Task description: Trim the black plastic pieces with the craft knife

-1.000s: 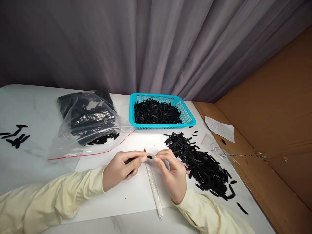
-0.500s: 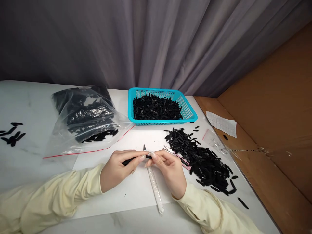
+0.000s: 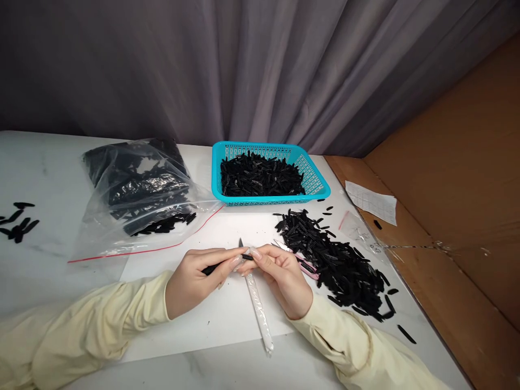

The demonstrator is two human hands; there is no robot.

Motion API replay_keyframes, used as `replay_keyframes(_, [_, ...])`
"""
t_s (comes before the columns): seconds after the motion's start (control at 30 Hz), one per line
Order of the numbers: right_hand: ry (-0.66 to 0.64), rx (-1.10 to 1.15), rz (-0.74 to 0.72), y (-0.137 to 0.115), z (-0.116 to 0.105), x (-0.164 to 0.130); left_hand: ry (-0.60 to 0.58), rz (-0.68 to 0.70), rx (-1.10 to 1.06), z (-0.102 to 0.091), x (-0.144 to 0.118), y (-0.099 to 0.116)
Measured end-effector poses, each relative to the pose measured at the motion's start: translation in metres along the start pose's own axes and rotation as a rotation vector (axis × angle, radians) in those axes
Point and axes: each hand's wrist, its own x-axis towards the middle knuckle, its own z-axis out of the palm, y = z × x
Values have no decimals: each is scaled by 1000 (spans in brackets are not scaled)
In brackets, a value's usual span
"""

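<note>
My left hand (image 3: 195, 281) is closed around several slim black strips, their dark ends showing inside the palm. One black strip (image 3: 247, 257) sticks out between its thumb and forefinger toward the right. My right hand (image 3: 287, 279) pinches the other end of that strip, so the hands nearly meet. Under them lies a knife (image 3: 259, 314) with a dark pointed blade and a white, film-wrapped handle. Beside my right hand, pink-handled scissors (image 3: 309, 269) rest partly against a pile of black strips (image 3: 339, 262).
Behind the hands stands a blue basket (image 3: 272, 199) holding many black strips. A clear zip bag (image 3: 101, 233) of strips lies at left, above a white sheet (image 3: 170, 333). Loose strips (image 3: 18, 230) are at far left. A paper slip (image 3: 371, 201) lies by the cardboard wall (image 3: 459, 162).
My right fingertips have shifted slightly around the strip's end, with the thumb now laid along it. My left hand keeps its grip. The view has tilted a little.
</note>
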Motion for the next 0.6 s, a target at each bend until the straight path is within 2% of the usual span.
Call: replay_keyframes(0.6, [-7,17,4,-1,-2,2,-16,84,38,0,-4,-6])
